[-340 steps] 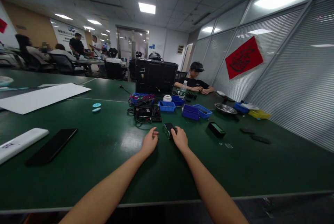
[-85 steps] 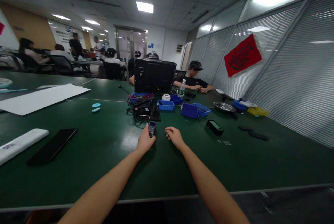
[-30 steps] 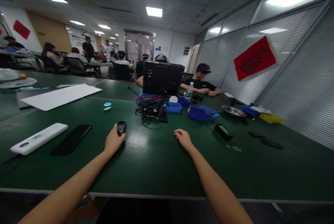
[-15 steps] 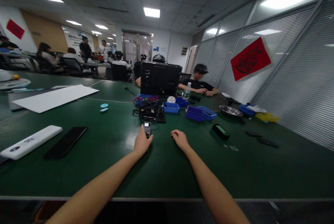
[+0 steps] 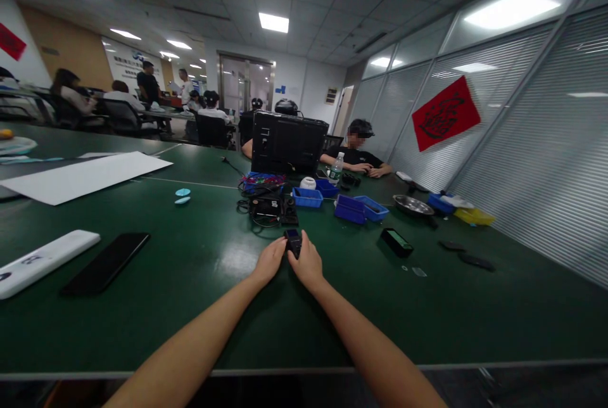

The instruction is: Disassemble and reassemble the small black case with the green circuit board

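A small black handheld device [image 5: 293,242] with a screen at its upper end is tilted between my two hands, over the green table. My right hand [image 5: 306,263] closes around its right side and lower end, thumb and fingers against it. At its left edge, my left hand [image 5: 272,260] has its fingers drawn together and touching the device. Part of the device's lower half is hidden by my fingers. Just beyond my hands lies a black box-shaped unit with cables [image 5: 266,206].
A monitor [image 5: 289,142] stands behind blue trays [image 5: 308,197], a baseball [image 5: 308,184] and a water bottle [image 5: 335,168]. A black phone-like slab [image 5: 108,263] and a white power strip [image 5: 50,261] lie left. A black box [image 5: 397,242] and metal pan [image 5: 412,205] are right. A person sits across.
The device has moved right with my left hand and its screen looks darker. My right hand has come left and taken hold of it. The view has shifted slightly.
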A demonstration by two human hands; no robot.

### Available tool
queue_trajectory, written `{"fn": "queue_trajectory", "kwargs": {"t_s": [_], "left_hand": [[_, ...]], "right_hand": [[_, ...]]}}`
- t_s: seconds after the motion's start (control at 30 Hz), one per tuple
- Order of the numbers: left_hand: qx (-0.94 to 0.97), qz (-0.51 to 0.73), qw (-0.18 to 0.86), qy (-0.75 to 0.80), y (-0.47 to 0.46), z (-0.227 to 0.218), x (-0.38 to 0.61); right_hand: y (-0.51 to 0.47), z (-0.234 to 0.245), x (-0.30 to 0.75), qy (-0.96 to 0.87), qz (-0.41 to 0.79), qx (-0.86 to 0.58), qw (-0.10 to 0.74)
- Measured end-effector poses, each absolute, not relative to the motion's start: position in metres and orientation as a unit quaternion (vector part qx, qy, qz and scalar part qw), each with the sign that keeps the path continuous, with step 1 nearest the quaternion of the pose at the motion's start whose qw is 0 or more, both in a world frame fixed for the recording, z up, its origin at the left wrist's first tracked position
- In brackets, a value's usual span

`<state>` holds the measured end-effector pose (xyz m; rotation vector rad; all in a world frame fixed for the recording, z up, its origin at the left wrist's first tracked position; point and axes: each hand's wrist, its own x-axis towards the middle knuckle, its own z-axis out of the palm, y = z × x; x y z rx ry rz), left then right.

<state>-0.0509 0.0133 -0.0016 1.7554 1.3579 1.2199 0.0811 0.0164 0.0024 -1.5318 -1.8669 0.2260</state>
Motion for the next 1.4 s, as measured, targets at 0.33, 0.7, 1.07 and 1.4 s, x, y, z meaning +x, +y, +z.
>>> {"fn": "queue_trajectory", "kwargs": {"t_s": [0.33, 0.7, 1.07, 1.4], "left_hand": [[0.628, 0.458, 0.340, 0.530, 0.013, -0.006, -0.055], [0.662, 0.412, 0.298, 0.551, 0.011, 0.001, -0.057], [0.656, 0.428, 0.298, 0.546, 0.014, -0.003, -0.057], [0.792, 0.400, 0.188, 0.422, -0.003, 0.008, -0.056]], "right_hand": [[0.046, 0.025, 0.154, -0.587, 0.057, -0.782, 0.203], [0.053, 0.023, 0.177, -0.599, 0.051, -0.769, 0.220], [0.041, 0.036, 0.175, -0.556, 0.190, -0.581, 0.564], [0.036, 0.009, 0.146, -0.536, 0.603, -0.476, 0.352]]}}
